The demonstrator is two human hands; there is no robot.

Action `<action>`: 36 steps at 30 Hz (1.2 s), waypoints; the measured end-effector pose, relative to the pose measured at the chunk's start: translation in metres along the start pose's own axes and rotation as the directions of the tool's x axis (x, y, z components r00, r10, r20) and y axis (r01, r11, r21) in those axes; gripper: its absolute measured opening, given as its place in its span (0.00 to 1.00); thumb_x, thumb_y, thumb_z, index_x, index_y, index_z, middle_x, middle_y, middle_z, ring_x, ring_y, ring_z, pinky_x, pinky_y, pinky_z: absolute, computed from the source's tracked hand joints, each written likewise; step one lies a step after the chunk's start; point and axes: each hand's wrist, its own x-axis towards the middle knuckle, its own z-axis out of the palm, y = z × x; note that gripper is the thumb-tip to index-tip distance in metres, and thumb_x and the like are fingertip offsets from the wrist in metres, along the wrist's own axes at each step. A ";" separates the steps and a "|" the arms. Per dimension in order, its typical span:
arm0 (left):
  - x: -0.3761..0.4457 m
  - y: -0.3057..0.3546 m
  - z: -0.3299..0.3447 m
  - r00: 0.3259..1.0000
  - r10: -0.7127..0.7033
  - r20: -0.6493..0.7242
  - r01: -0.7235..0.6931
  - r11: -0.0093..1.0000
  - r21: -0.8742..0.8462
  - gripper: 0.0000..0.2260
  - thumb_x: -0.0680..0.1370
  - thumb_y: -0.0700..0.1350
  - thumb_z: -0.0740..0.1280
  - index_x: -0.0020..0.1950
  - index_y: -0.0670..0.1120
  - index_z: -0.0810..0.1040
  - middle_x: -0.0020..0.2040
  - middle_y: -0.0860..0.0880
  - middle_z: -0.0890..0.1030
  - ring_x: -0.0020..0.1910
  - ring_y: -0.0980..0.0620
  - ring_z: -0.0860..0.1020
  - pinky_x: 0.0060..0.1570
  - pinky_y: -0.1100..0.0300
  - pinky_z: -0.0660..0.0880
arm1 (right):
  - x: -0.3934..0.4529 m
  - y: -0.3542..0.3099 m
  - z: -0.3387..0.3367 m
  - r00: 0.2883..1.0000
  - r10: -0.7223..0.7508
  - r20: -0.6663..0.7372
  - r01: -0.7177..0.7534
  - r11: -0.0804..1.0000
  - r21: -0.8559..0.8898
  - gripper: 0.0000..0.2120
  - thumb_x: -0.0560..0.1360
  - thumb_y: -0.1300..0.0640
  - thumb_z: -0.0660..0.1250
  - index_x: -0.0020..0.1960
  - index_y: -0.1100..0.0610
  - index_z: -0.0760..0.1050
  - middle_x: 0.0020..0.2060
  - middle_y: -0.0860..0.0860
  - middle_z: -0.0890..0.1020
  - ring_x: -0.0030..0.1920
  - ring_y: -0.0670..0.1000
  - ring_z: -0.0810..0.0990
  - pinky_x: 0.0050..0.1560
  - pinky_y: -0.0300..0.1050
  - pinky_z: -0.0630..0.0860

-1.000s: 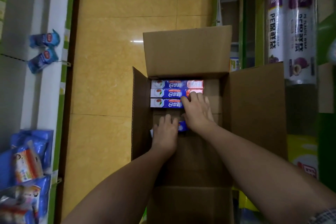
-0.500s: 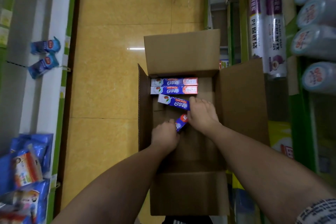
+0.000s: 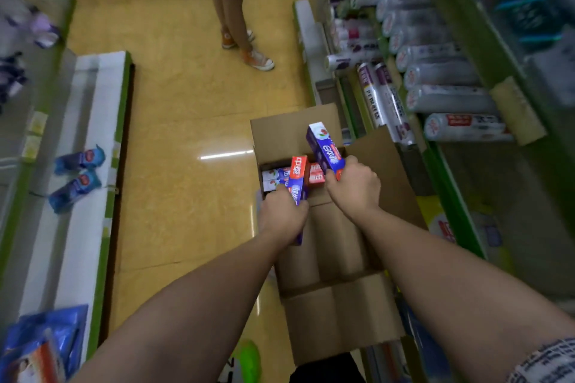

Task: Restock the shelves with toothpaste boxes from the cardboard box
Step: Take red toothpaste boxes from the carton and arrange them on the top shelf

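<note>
An open cardboard box stands on the floor between two shelf rows. My left hand grips a blue and red toothpaste box held upright above the carton. My right hand grips a second toothpaste box, tilted up to the left over the far flap. Two more toothpaste boxes lie flat at the far end inside the carton, partly hidden behind the held ones.
A person in orange sneakers stands in the aisle ahead on the yellow tiled floor. The right shelf holds rolls of plastic wrap. The low white left shelf carries blue packets.
Both hands have lifted a toothpaste box each out of the carton. The camera has tipped up, showing more of the aisle and the standing person.
</note>
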 end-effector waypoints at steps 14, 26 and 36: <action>-0.128 0.057 -0.192 0.834 0.335 -0.439 -0.515 0.758 -0.400 0.15 0.77 0.55 0.70 0.57 0.46 0.75 0.54 0.45 0.83 0.52 0.44 0.80 0.47 0.56 0.71 | -0.148 -0.096 -0.184 0.784 0.209 -0.585 -0.002 0.943 0.333 0.19 0.75 0.42 0.68 0.58 0.55 0.77 0.50 0.56 0.84 0.50 0.59 0.82 0.51 0.51 0.77; -0.256 0.123 -0.265 0.609 0.576 -0.545 -0.793 0.422 -0.439 0.14 0.77 0.53 0.71 0.57 0.47 0.74 0.51 0.52 0.80 0.48 0.53 0.80 0.49 0.55 0.78 | -0.260 -0.118 -0.316 0.506 0.197 -0.840 0.163 0.934 0.318 0.18 0.74 0.44 0.71 0.57 0.56 0.78 0.49 0.52 0.85 0.46 0.53 0.83 0.47 0.47 0.78; -0.403 0.177 -0.273 0.409 0.681 -0.607 -0.892 0.160 -0.422 0.13 0.77 0.52 0.71 0.56 0.47 0.74 0.51 0.53 0.79 0.46 0.55 0.76 0.40 0.73 0.67 | -0.387 -0.076 -0.417 0.264 0.192 -0.945 0.200 0.948 0.248 0.17 0.74 0.45 0.71 0.55 0.56 0.78 0.48 0.50 0.85 0.43 0.48 0.81 0.43 0.41 0.75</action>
